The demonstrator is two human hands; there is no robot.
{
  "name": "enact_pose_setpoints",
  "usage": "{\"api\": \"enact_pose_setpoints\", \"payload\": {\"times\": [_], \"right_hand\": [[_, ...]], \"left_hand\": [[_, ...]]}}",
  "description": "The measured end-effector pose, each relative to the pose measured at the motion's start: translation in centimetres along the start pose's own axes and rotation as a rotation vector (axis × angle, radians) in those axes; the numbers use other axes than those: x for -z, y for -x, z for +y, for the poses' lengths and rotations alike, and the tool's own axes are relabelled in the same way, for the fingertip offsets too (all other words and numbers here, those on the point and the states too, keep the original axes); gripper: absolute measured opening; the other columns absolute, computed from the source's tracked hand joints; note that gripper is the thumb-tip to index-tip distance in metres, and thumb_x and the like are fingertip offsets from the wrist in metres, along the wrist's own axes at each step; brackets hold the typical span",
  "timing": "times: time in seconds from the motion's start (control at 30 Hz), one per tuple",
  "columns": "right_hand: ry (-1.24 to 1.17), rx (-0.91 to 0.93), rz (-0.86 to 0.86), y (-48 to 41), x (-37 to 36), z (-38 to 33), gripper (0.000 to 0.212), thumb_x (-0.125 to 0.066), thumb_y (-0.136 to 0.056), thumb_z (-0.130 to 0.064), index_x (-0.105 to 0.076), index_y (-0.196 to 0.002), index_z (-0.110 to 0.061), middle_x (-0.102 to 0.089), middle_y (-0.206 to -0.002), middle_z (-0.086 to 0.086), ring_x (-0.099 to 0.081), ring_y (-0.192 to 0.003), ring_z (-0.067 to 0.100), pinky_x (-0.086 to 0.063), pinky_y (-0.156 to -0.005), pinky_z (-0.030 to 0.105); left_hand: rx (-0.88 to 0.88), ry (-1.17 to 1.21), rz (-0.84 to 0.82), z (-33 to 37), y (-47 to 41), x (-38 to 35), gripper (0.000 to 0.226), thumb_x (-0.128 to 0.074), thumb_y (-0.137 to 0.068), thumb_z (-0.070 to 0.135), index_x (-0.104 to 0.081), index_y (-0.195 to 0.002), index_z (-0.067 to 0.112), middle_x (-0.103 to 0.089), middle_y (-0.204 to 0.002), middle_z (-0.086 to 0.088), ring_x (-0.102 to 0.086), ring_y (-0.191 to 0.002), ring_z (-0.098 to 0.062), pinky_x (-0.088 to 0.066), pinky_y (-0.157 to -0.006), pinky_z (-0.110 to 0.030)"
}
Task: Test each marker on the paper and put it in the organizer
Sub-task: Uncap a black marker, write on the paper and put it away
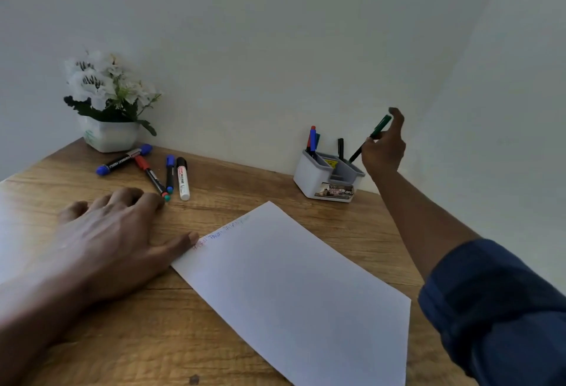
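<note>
A: Head view. Surface?

B: Wooden table (245,183), grain running left to right, pushed into a corner of plain white wall (275,49). One dark spot (194,379) on the near edge.

A: Far left?

B: White pot (108,136) of white flowers (98,82) against the wall. Near it, four loose markers lie flat: blue-capped marker (122,160), red marker (151,176), blue marker (170,173), white marker (183,179) with a black cap. The first two touch at their far ends.

A: Paper?

B: The paper (291,278) lies at an angle, centre to near right, with faint writing (223,231) along its far left edge.

A: Left hand?

B: Left hand (113,232) rests palm down on the table, fingers slightly spread and bent at the tips, holding nothing. The thumb touches the paper's left corner. The fingertips lie just beside the near end of the red marker.

A: Right hand?

B: Right hand (384,150), blue sleeve (496,309) rolled up the forearm, is raised at the far right. Thumb and fingers pinch the green marker (372,137), which is tilted with its cap up and to the right.

A: Where is its lower end?

B: At the organizer (315,177), over the right compartment. I cannot tell whether it is inside.

A: Organizer contents?

B: It is white with grey dividers and stands against the far wall. An upright blue pen (312,140) with others behind it on the left, a black pen (340,148) in the middle.
</note>
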State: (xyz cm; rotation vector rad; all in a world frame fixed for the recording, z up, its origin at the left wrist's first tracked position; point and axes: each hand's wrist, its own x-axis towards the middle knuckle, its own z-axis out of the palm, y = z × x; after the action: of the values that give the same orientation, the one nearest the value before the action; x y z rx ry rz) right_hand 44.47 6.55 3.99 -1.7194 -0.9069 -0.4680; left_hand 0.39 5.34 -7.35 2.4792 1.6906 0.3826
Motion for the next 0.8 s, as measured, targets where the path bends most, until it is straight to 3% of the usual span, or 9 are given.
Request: {"api": "enact_pose_setpoints", "payload": {"times": [0.07,0.2,0.3,0.4,0.47,0.53,0.63,0.8], "right_hand": [[0.062,0.05,-0.076,0.6,-0.8,0.9,0.078,-0.061,-0.087,0.008,-0.035,-0.149,-0.033,-0.069,-0.102,0.011,-0.066,-0.089,0.028,-0.045,-0.074,0.03],[0.149,0.079,-0.174,1.8,-2.0,2.6,0.066,-0.068,-0.087,0.002,-0.047,-0.144,-0.024,-0.073,-0.102,0.017,-0.07,-0.095,0.032,-0.042,-0.075,0.026],[0.211,0.052,-0.259,2.1,-2.8,2.9,0.076,-0.071,-0.081,-0.003,-0.045,-0.149,-0.025,-0.072,-0.105,0.018,-0.063,-0.11,0.035,-0.043,-0.075,0.03],[0.483,-0.004,-0.373,1.3,-3.2,1.8,0.085,-0.067,-0.085,-0.015,-0.028,-0.158,-0.034,-0.053,-0.135,0.02,-0.037,-0.134,0.04,-0.044,-0.094,0.045],[0.621,-0.055,-0.526,0.8,-2.9,1.1,0.091,-0.067,-0.091,-0.033,-0.01,-0.162,-0.038,-0.037,-0.149,0.022,-0.027,-0.142,0.042,-0.035,-0.108,0.052],[0.636,-0.099,-0.624,0.6,-2.8,0.8,0.101,-0.067,-0.092,-0.047,0.006,-0.161,-0.039,-0.027,-0.156,0.024,-0.022,-0.146,0.043,-0.029,-0.114,0.055],[0.584,-0.082,-0.506,1.8,-2.5,0.4,0.108,-0.07,-0.089,-0.042,0.011,-0.161,-0.034,-0.03,-0.154,0.025,-0.031,-0.142,0.043,-0.031,-0.11,0.057],[0.218,0.221,-0.041,5.2,-1.8,-2.1,0.076,-0.062,-0.083,-0.015,-0.032,-0.152,-0.025,-0.053,-0.136,0.011,-0.047,-0.127,0.034,-0.036,-0.104,0.052]], "left_hand": [[0.0,0.008,0.003,0.0,0.0,0.0,0.111,-0.014,-0.06,0.104,-0.029,-0.151,0.043,-0.032,-0.16,0.007,-0.036,-0.145,-0.021,-0.029,-0.116,-0.054],[0.0,0.003,-0.001,0.2,0.1,0.2,0.105,-0.018,-0.063,0.102,-0.028,-0.15,0.043,-0.031,-0.161,0.007,-0.035,-0.146,-0.02,-0.029,-0.117,-0.053],[-0.003,0.009,-0.002,0.2,0.2,0.3,0.104,-0.018,-0.063,0.101,-0.029,-0.149,0.043,-0.031,-0.161,0.007,-0.034,-0.146,-0.02,-0.028,-0.117,-0.052],[0.001,0.017,-0.001,0.1,0.2,0.3,0.106,-0.018,-0.062,0.102,-0.03,-0.149,0.044,-0.031,-0.161,0.008,-0.034,-0.146,-0.021,-0.029,-0.117,-0.053],[0.009,0.023,-0.008,0.1,0.2,0.3,0.106,-0.019,-0.062,0.102,-0.03,-0.149,0.044,-0.03,-0.161,0.008,-0.033,-0.146,-0.021,-0.028,-0.117,-0.053],[0.015,0.03,-0.009,0.3,0.4,0.5,0.105,-0.02,-0.063,0.101,-0.03,-0.15,0.044,-0.03,-0.161,0.008,-0.033,-0.147,-0.02,-0.026,-0.118,-0.053],[0.015,0.033,-0.025,0.7,0.8,1.1,0.101,-0.022,-0.067,0.099,-0.03,-0.151,0.043,-0.03,-0.161,0.007,-0.033,-0.147,-0.019,-0.025,-0.119,-0.052],[0.006,0.052,-0.067,1.1,1.5,1.9,0.093,-0.031,-0.077,0.091,-0.027,-0.154,0.04,-0.027,-0.163,0.003,-0.03,-0.149,-0.019,-0.02,-0.123,-0.052]]}}
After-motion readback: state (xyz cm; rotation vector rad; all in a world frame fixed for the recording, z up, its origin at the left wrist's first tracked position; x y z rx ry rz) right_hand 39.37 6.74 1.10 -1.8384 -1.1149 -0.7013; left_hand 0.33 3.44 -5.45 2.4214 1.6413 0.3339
